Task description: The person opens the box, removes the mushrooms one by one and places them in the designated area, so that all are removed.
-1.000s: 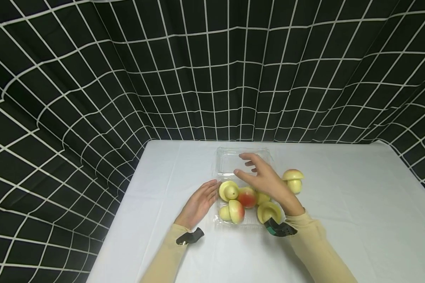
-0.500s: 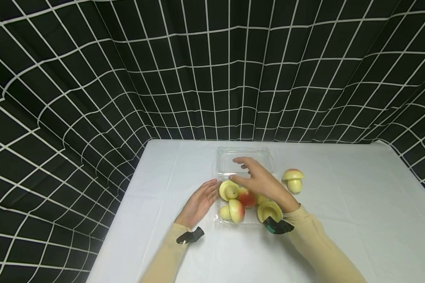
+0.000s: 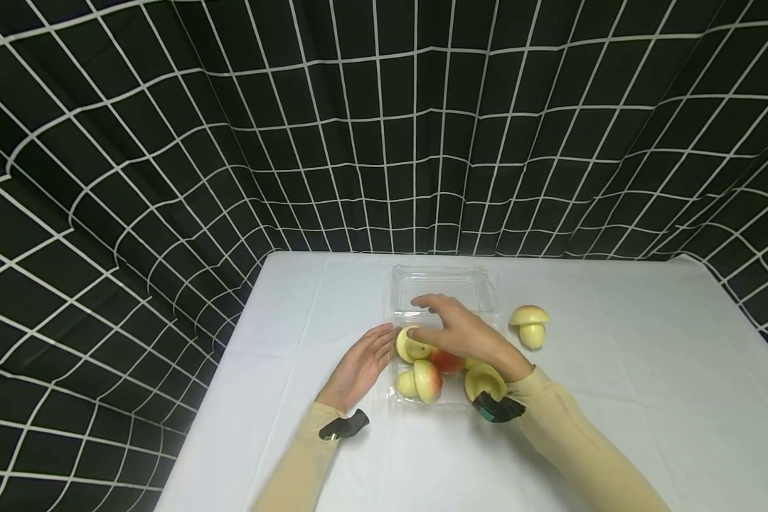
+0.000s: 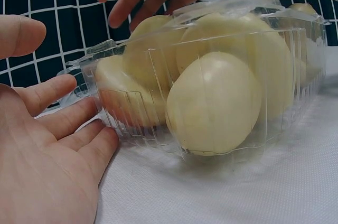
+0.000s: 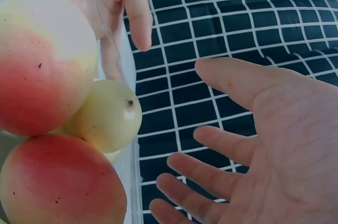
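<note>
A clear plastic clamshell box (image 3: 448, 402) holds several toy mushrooms (image 3: 427, 382) with pale stems and yellow-red caps. Flat beside the box's left wall, my left hand (image 3: 356, 370) has its fingers extended, fingertips right at the plastic in the left wrist view. My right hand (image 3: 467, 334) hovers over the box's far part, thumb apart from loosely bent fingers, with nothing in its grasp. It partly hides the mushrooms beneath it. In the right wrist view, red-blushed caps (image 5: 47, 65) show to the left of the right hand (image 5: 280, 139).
The box's lid (image 3: 444, 281) lies folded back behind it. One more toy mushroom (image 3: 530, 327) stands on the white tablecloth (image 3: 621, 370) right of the box. A black curtain with a white grid (image 3: 422, 142) hangs along the table's back.
My right hand has drifted left and slightly nearer over the box, uncovering the loose mushroom at the right. My left hand has stayed in place.
</note>
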Motion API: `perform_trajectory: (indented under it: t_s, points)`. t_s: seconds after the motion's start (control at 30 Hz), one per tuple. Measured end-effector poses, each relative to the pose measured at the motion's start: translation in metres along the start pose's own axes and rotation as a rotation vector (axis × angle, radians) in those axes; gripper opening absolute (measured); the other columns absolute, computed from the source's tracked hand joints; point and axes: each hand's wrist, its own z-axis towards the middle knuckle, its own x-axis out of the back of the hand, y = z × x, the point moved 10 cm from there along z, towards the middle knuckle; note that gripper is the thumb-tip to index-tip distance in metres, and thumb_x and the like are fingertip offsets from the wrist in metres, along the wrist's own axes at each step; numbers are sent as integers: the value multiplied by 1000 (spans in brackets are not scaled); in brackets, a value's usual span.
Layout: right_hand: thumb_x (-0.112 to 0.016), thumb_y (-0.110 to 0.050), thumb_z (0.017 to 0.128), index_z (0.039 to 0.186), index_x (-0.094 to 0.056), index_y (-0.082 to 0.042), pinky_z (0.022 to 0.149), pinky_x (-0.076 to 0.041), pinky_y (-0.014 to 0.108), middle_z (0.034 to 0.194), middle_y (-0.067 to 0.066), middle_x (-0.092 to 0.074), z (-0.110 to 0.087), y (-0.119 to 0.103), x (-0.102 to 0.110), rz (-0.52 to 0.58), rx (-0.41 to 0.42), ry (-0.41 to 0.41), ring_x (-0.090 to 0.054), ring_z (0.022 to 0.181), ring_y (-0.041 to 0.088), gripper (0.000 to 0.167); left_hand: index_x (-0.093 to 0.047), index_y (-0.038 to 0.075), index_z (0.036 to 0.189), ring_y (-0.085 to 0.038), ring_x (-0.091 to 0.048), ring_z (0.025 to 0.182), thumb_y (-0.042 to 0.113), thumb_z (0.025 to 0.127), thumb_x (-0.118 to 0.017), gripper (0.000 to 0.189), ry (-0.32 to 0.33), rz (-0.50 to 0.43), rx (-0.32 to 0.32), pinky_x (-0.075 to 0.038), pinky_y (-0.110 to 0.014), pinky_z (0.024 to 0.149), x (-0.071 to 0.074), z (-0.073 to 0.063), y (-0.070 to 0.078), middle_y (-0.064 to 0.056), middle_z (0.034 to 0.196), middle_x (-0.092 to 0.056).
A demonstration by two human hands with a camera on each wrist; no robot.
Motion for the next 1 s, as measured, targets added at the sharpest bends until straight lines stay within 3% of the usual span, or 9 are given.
perform_trajectory:
  t_s: [0.4, 0.63, 1.0]
  points:
    - [-68, -40, 93, 140, -57, -10, 113, -45, 58, 141, 17, -60, 6, 5, -17, -71, -9, -98, -51, 134, 37, 56, -15, -1, 158, -29, -15, 159, 26, 113, -26, 54, 6, -1, 11, -24, -30, 130, 0, 1, -1, -20, 168, -17]
    - [-69, -42, 92, 139, -59, -13, 108, -49, 54, 138, 14, -63, 7, 4, -19, -103, -12, -114, -53, 128, 32, 55, -13, -1, 158, -29, -13, 159, 27, 113, -26, 55, -7, 9, 9, -21, -31, 131, -1, 1, 0, -20, 168, -15]
    - [-71, -38, 92, 130, -65, -9, 99, -52, 46, 125, 10, -69, 6, -4, -26, -214, 75, -90, -55, 117, 29, 49, -14, -1, 158, -30, -14, 159, 27, 113, -26, 55, 5, 4, 6, -21, -32, 131, 0, 1, -1, -21, 168, -16]
